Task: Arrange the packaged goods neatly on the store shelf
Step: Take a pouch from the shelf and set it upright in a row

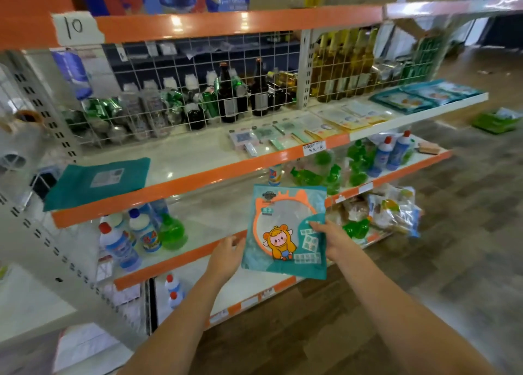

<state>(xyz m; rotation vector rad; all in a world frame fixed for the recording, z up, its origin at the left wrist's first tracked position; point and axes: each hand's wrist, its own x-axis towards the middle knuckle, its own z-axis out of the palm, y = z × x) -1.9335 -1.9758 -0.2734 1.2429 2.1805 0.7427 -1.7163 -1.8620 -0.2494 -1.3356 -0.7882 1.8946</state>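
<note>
low in the centre of the frame, the right hand (329, 240) pinches a teal cartoon packet (285, 230), still unshelved; the left hand (226, 257) touches its edge, fingers relaxed. similar packets (424, 96) already lie flat at upper right.

body: two bare forearms in view | left grip (226, 257): bare hand, no glove, ring or watch visible | right grip (332, 240): bare hand, likewise unadorned | sleeves: none visible up to the frame edge
</note>
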